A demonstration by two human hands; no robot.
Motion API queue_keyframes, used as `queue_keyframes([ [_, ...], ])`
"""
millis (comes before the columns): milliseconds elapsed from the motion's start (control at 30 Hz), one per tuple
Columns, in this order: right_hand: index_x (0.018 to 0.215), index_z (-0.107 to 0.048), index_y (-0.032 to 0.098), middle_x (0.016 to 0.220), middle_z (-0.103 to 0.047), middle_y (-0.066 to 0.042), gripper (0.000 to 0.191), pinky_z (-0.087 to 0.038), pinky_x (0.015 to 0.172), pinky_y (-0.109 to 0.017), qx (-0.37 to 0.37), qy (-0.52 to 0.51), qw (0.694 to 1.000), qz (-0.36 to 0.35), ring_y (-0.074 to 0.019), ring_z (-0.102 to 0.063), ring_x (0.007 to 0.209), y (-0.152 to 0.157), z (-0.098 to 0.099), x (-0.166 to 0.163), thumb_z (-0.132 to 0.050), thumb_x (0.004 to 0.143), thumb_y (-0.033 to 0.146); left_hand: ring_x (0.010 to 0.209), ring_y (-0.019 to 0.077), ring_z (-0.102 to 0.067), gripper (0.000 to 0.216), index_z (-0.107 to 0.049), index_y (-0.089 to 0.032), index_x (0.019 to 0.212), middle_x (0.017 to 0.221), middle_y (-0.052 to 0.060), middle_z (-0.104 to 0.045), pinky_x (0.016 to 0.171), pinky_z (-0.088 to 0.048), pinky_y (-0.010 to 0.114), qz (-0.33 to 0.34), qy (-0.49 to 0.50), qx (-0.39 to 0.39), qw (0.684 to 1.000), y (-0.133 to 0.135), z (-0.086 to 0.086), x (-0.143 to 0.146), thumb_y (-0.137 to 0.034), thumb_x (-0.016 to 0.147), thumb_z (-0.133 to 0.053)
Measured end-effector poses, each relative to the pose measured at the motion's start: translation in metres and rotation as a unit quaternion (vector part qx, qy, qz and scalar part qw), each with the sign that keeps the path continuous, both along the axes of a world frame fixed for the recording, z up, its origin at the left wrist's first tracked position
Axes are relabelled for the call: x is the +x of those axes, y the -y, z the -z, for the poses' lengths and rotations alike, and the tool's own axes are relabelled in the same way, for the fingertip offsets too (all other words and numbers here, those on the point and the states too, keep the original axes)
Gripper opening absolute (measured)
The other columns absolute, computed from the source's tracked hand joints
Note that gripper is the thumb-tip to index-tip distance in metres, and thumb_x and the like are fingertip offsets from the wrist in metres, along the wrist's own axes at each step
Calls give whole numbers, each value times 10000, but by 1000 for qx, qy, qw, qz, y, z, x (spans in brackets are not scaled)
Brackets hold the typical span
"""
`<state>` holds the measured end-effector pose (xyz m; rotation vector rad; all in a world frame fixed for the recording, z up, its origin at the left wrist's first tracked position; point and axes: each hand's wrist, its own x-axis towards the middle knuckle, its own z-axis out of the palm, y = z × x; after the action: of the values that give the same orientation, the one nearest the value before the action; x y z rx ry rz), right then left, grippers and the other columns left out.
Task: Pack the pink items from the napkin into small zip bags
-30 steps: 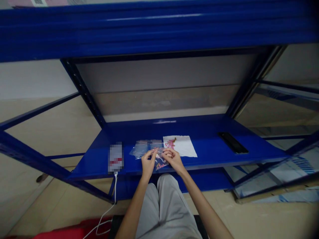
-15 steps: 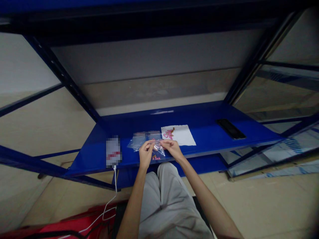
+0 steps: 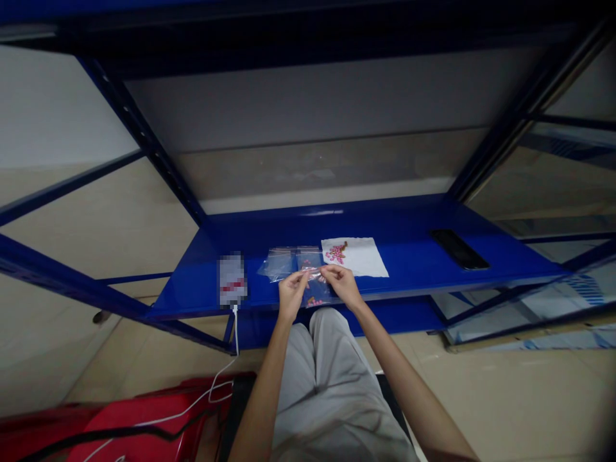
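Head view, and here's the clear plastic bag (image 3: 326, 296), right at the front edge of the blue shelf (image 3: 399, 224), small pink pieces (image 3: 314, 301) sitting low inside. Danger here! If the mouth is open, which I can't tell, a tug or a slipped pinch could tip those pieces toward the lap (image 3: 325, 359). A sideways swing of the right wrist might also brush the white paper (image 3: 368, 260) just beyond and scatter the loose pink beads (image 3: 337, 253) on it.

Now the hands: left hand (image 3: 292, 292) and right hand (image 3: 342, 283) face each other, thumbs and fingertips pinching the bag's top edge, close together, nearly level. Both forearms reach up from below, angled inward, wrists over the shelf's edge. Spare bags (image 3: 280, 262) lie just beyond the left.
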<state>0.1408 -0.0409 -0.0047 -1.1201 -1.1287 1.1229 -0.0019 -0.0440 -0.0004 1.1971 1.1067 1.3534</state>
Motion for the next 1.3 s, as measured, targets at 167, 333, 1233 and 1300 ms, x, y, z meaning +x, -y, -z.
queue_keyframes([
  [167,740,-639,169,597,-657,-23,329,-465,551,-275,-11,16,1000,0,-178,-613,565,1,-1,-2,-649,650,485,388,43,-424,274,-675,-130,782,457,-47,-511,424,-340,169,7,-9,-14,1000,-1,4,-1,-388,713,-612],
  [333,749,-641,156,566,-633,-22,382,-468,469,-263,-42,15,999,9,-160,-580,502,3,-1,-2,-661,615,513,386,52,-443,269,-669,-124,753,455,-35,-529,415,-344,170,14,-2,-16,1000,-2,7,-1,-383,691,-632],
  [1233,763,-604,156,456,-483,60,343,-455,362,-211,-37,59,997,-36,-79,-449,359,3,-1,0,-636,654,480,520,103,-586,216,-673,-122,717,685,43,-684,439,-422,174,9,33,-51,998,-3,8,2,-319,631,-695],
  [1300,751,-598,155,464,-496,54,338,-442,351,-204,-37,68,996,-33,-80,-457,357,3,-1,-1,-628,659,479,515,99,-582,207,-659,-120,688,658,33,-673,452,-423,173,12,34,-42,998,-3,10,1,-314,629,-699],
])
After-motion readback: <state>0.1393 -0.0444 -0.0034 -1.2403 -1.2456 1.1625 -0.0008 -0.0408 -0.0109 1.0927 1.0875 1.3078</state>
